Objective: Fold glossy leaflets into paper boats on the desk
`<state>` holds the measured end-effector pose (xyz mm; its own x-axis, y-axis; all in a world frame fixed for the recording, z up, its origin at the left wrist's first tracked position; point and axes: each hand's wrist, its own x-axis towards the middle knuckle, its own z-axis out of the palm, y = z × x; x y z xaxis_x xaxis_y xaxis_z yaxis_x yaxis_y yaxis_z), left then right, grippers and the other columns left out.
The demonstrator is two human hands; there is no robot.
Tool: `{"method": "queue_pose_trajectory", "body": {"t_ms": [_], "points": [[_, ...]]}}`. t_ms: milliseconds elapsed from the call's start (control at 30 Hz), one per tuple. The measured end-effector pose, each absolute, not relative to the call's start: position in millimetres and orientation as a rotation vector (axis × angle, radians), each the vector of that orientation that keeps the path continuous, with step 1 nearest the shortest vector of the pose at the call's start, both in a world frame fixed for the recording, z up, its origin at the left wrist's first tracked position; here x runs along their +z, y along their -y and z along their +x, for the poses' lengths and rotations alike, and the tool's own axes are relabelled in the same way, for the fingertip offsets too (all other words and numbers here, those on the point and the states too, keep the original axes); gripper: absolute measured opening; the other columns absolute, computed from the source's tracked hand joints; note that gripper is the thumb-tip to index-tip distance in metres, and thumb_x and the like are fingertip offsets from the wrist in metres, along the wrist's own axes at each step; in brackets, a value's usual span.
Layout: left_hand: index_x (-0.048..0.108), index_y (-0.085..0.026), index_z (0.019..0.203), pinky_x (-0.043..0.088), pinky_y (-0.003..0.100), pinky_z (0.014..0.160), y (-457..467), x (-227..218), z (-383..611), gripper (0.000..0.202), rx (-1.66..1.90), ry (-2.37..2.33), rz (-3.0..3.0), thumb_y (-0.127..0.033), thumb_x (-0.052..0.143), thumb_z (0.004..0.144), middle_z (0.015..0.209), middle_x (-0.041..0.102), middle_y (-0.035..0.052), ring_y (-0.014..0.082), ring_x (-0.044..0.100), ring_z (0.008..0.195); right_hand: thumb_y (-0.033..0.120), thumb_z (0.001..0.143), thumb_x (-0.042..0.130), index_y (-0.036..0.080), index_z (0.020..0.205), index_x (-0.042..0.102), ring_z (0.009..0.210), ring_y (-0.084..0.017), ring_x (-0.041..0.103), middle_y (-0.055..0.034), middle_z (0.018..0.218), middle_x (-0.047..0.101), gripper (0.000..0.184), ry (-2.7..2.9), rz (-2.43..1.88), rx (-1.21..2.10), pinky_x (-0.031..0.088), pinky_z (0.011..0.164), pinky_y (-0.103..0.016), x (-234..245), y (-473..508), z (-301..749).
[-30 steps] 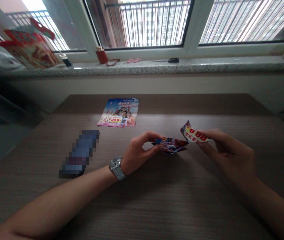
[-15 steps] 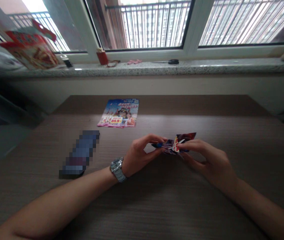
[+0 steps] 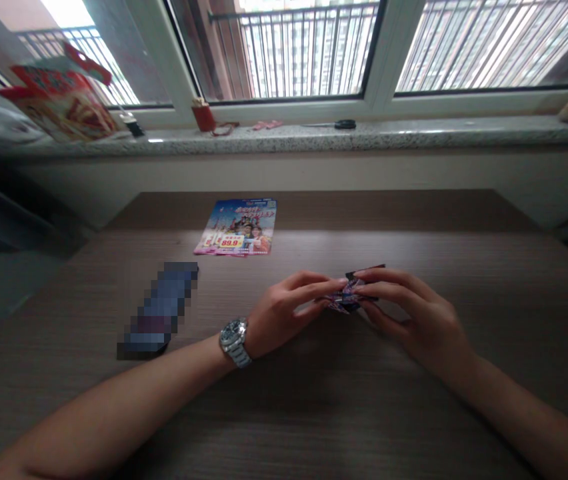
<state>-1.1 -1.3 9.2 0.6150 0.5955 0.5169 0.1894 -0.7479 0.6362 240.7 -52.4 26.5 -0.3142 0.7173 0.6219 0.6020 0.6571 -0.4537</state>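
Note:
A small piece of folded, glossy printed paper (image 3: 345,297), dark with purple and blue print, is held between both hands above the table. The fingertips of my left hand (image 3: 291,303) pinch its left end, and a metal wristwatch (image 3: 235,341) is on that wrist. At the other end, my right hand (image 3: 414,310) grips the paper between thumb and fingers. A dark flap sticks up behind the right fingers. Much of the folded paper is hidden by the fingers, so its exact shape cannot be made out.
Colourful printed flyers (image 3: 238,227) lie stacked toward the back of the wooden table (image 3: 284,413). Left of my hands rests a phone-shaped object (image 3: 161,310), blurred out. Along the stone windowsill (image 3: 294,141) are scissors (image 3: 345,125), a red container (image 3: 203,116) and a red food bag (image 3: 71,103).
My left fingers have come over the top of the paper and closer to the right hand. The paper looks more compact, and its upright white-and-red part is no longer visible.

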Motion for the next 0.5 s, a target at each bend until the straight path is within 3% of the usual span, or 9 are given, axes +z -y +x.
{"method": "queue_pose_trajectory", "body": {"t_ms": [200,333,500], "points": [[0.062,-0.023,0.129,0.054,0.031,0.099,1.7,9.8,-0.6,0.034,1.007,-0.632,2.291,-0.015,0.062,0.096,0.123,0.066,0.0077,0.0156,0.064,0.111,0.016,0.089,0.069,0.027,0.107,0.067,0.107,-0.024,0.067,-0.0081,0.123,0.062,0.021,1.988,-1.078,0.073,0.057,0.093,-0.042,26.2,50.2,242.0],[0.063,-0.02,0.124,0.053,0.032,0.1,0.7,9.3,-1.1,0.03,1.028,-0.63,2.267,-0.015,0.063,0.095,0.121,0.067,0.0083,0.0159,0.064,0.111,0.023,0.088,0.071,0.026,0.115,0.065,0.121,-0.03,0.06,-0.0125,0.138,0.056,0.028,2.017,-1.145,0.098,0.05,0.103,-0.052,27.7,45.8,249.1],[0.062,-0.019,0.124,0.053,0.031,0.098,-0.2,8.8,-1.3,0.03,1.038,-0.645,2.228,-0.014,0.063,0.095,0.118,0.069,0.0075,0.0156,0.065,0.109,0.022,0.093,0.062,0.027,0.12,0.062,0.131,-0.03,0.055,-0.0112,0.146,0.051,0.027,2.059,-1.147,0.32,0.047,0.108,-0.052,28.1,40.0,259.4]]}}
